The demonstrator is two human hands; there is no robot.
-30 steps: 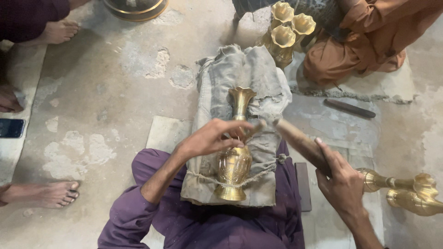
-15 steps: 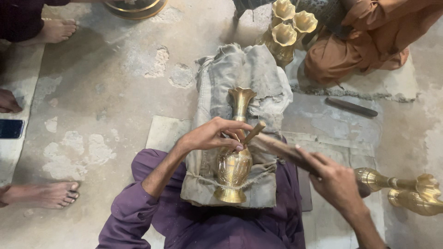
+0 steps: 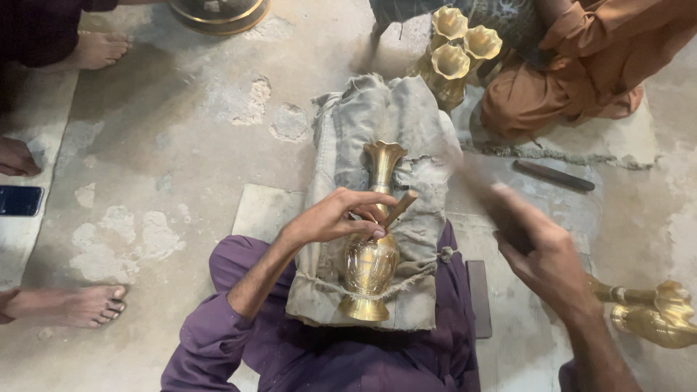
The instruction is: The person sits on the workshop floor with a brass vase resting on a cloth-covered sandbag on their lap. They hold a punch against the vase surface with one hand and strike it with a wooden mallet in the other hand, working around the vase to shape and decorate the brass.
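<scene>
Fingers [image 3: 367, 205] of the left hand [image 3: 330, 218] pinch a slim wooden-handled tool [image 3: 399, 208] against the brass vase [image 3: 372, 247], which lies on a grey cloth pad [image 3: 421, 145] across the lap, long axis running away from the body, mouth farthest. Right hand [image 3: 541, 250] is closed on a blurred striker (type indistinct), well to the vase's right; the left hand is nearer. Compared with half a second earlier, the right hand has swung outward and the tool tip has shifted slightly; the vase is unmoved.
</scene>
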